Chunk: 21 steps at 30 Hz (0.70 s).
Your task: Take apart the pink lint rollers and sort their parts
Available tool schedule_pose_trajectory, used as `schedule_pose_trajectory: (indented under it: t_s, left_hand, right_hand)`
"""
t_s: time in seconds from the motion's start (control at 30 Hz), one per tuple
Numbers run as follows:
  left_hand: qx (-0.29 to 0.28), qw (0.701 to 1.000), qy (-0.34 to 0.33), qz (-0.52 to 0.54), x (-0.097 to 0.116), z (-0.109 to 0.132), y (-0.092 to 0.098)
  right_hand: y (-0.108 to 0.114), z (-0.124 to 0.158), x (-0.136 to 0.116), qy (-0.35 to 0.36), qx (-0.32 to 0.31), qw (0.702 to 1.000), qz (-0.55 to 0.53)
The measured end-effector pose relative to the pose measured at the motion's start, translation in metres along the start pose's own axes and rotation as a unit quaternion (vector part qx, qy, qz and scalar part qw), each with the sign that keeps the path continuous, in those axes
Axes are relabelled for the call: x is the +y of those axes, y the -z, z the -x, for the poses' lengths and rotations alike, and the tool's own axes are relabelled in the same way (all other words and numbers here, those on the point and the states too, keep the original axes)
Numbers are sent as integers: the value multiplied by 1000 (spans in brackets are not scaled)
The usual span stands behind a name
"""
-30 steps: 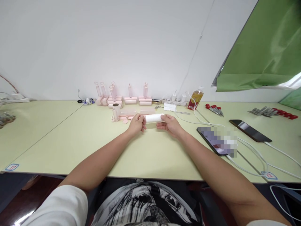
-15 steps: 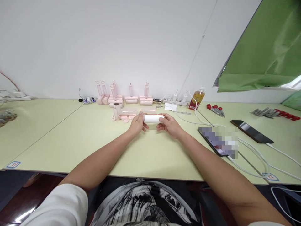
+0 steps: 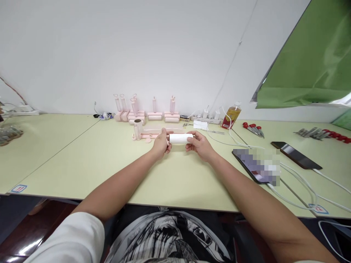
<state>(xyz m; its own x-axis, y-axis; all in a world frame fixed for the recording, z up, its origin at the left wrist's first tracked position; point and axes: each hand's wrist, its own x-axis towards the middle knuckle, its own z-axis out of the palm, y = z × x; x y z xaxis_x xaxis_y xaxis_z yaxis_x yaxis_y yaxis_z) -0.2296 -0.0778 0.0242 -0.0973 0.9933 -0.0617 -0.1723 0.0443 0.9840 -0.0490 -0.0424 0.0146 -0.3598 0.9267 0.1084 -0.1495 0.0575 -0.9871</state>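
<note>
A white paper roll (image 3: pixel 180 138) lies sideways between my two hands, just above the pale green table (image 3: pixel 82 160). My left hand (image 3: pixel 161 144) pinches its left end with curled fingers. My right hand (image 3: pixel 199 145) grips its right end, fingers wrapped round it. Just behind the roll lie pink lint-roller parts (image 3: pixel 148 134) and an upright pink handle with a brown core (image 3: pixel 136 128).
Several pink lint rollers (image 3: pixel 153 111) stand along the wall. To the right are a power strip (image 3: pixel 207 117), a bottle of amber liquid (image 3: pixel 231 114), red-handled tools (image 3: pixel 253 128), two phones (image 3: pixel 296 155) with white cables (image 3: pixel 296 175). Green cloth (image 3: pixel 307 62) hangs at upper right.
Both hands keep hold of the roll; my left fingers have shifted slightly on its end. The view has moved a little.
</note>
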Motion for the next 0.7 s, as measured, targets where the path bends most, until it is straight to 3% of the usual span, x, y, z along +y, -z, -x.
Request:
schedule_pose_trajectory:
  t_s: [0.17,0.5,0.7]
  left_hand:
    - [-49,997,32,-44,1,-1,9]
    - [-33,996,36,-81,-4,-7,12]
    - [-58,993,40,-91,-2,-5,13]
  right_hand:
    - [1,0,2,37,-18,998,47]
    - [0,1,2,74,-42,993,83]
    - [-1,1,3,70,-38,993,83]
